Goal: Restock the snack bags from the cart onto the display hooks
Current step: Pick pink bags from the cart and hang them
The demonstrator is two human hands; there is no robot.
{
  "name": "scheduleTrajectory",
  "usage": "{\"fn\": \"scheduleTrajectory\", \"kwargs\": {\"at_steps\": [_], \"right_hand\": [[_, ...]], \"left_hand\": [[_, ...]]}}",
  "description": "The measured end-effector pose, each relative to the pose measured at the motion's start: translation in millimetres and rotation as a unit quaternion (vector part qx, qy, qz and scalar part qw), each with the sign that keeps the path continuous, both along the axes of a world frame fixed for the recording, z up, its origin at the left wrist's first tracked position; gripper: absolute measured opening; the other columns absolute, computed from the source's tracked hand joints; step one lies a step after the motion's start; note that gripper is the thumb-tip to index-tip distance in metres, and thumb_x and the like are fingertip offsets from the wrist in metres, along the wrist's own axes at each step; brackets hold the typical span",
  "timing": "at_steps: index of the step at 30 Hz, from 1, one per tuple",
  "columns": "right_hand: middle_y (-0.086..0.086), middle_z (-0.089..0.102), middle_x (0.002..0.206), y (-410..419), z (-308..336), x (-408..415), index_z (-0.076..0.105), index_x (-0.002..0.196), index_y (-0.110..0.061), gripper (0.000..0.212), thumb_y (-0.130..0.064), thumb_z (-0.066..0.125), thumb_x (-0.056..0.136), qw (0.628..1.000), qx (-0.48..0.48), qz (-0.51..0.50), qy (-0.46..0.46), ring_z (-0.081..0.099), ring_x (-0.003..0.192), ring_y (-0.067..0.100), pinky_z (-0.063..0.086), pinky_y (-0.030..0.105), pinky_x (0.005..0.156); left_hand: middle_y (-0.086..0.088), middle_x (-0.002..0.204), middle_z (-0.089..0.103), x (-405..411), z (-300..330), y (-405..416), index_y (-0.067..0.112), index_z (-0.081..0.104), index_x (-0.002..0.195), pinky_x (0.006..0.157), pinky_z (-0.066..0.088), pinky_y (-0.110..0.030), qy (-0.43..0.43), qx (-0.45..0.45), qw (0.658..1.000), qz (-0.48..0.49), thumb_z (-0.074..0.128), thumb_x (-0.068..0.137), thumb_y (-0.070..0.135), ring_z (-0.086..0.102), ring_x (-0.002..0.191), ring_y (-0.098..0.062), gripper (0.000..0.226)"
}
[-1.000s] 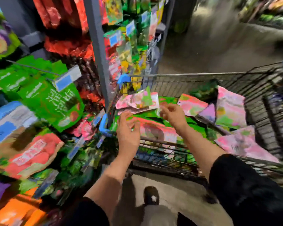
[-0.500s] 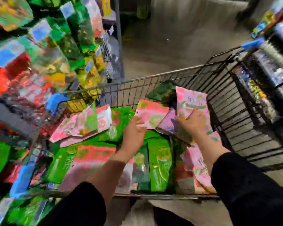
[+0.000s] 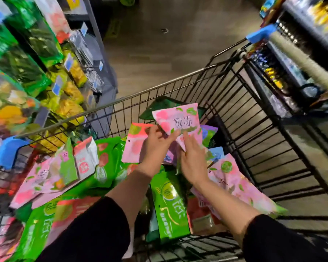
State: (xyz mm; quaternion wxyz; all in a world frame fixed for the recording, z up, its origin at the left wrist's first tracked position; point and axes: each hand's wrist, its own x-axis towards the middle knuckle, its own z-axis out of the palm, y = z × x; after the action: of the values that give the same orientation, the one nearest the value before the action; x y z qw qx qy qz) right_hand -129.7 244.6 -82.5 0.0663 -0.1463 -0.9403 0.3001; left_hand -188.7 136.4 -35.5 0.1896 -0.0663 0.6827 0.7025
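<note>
Two hands — left hand (image 3: pixel 155 146), right hand (image 3: pixel 192 159) — pinching glossy pink pouch (image 3: pixel 180 120), wire cart (image 3: pixel 235 103)

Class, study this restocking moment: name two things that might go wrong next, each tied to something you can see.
1. Both the left hand and the right hand grip the pink snack bag near one lower corner, so it may bend or slip as it is lifted.
2. Loose bags lie heaped in the cart; pulling one out might drag the purple bag beneath it and shift the pile.
</note>
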Motion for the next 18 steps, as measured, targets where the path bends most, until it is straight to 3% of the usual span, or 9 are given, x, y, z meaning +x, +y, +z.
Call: {"fn": "scheduleTrajectory", "kwargs": {"at_steps": [3,5,7,9,11,13,15,18], "right_hand": [[0.015,0.043,0.146,-9.4,7.2,11.7,0.033,0.149,-0.023,0.067,-0.052,0.031,0.089,0.998,0.028,0.064,-0.009,0.041,0.133,0.030,0.038,0.052,0.103],[0.012,0.060,0.128,-6.6,19.9,12.5,0.055,0.132,-0.019,0.065,-0.060,0.030,0.088,0.998,-0.026,0.060,0.021,0.053,0.118,0.028,0.043,0.044,0.096],[0.009,0.066,0.102,6.6,29.8,3.1,0.068,0.102,-0.012,0.052,-0.052,0.037,0.089,0.992,-0.093,-0.015,0.084,0.058,0.098,0.026,0.043,0.035,0.084],[0.014,0.063,0.103,31.8,25.8,-17.1,0.068,0.097,-0.005,0.034,-0.030,0.046,0.091,0.989,-0.051,-0.091,0.108,0.055,0.102,0.031,0.036,0.033,0.086],[0.020,0.058,0.122,58.0,19.2,-39.3,0.065,0.113,0.001,0.029,-0.005,0.049,0.090,0.990,-0.006,-0.132,0.050,0.050,0.116,0.036,0.033,0.032,0.097],[0.022,0.059,0.126,80.2,15.1,-58.7,0.064,0.118,0.001,0.032,-0.001,0.047,0.091,0.991,-0.011,-0.131,-0.031,0.053,0.119,0.034,0.036,0.033,0.097],[0.021,0.067,0.112,88.6,16.3,-73.7,0.069,0.107,0.001,0.026,-0.013,0.050,0.095,0.987,-0.047,-0.113,-0.104,0.061,0.103,0.028,0.042,0.033,0.083],[0.017,0.065,0.082,87.0,12.7,-86.3,0.068,0.078,-0.001,0.030,-0.027,0.061,0.092,0.976,-0.114,-0.111,-0.151,0.057,0.078,0.025,0.039,0.030,0.068]], "left_hand": [[-0.001,0.105,0.070,-13.3,-15.5,-2.9,0.022,0.056,0.113,0.089,0.054,-0.044,-0.005,-0.066,0.997,0.041,0.081,0.052,0.061,0.068,0.098,-0.021,0.077],[-0.002,0.106,0.068,-19.8,-34.5,-13.5,0.022,0.056,0.117,0.089,0.054,-0.047,-0.018,-0.112,0.991,0.074,0.074,0.048,0.066,0.067,0.098,-0.023,0.084],[-0.004,0.105,0.068,-19.2,-43.5,-26.3,0.019,0.058,0.114,0.089,0.054,-0.049,-0.029,-0.123,0.987,0.104,0.071,0.050,0.062,0.067,0.098,-0.025,0.078],[-0.006,0.106,0.069,-8.9,-29.7,-33.7,0.017,0.061,0.112,0.091,0.054,-0.047,-0.035,-0.112,0.985,0.131,0.078,0.063,0.043,0.066,0.098,-0.027,0.058],[-0.012,0.110,0.068,-3.2,-21.0,-38.8,0.005,0.062,0.116,0.091,0.051,-0.038,-0.022,-0.109,0.982,0.151,0.077,0.078,0.016,0.064,0.101,-0.026,0.042],[-0.014,0.110,0.066,-2.2,-22.9,-46.5,-0.002,0.062,0.116,0.085,0.048,-0.031,-0.004,-0.119,0.978,0.169,0.072,0.083,0.007,0.062,0.097,-0.021,0.036],[-0.012,0.101,0.067,0.5,-22.2,-53.9,-0.003,0.065,0.109,0.081,0.051,-0.035,0.006,-0.103,0.979,0.173,0.070,0.084,0.003,0.060,0.090,-0.019,0.027],[-0.010,0.083,0.065,6.5,-19.3,-64.4,0.009,0.064,0.087,0.080,0.053,-0.050,0.011,-0.085,0.980,0.180,0.070,0.084,0.002,0.060,0.083,-0.023,0.011]]}}
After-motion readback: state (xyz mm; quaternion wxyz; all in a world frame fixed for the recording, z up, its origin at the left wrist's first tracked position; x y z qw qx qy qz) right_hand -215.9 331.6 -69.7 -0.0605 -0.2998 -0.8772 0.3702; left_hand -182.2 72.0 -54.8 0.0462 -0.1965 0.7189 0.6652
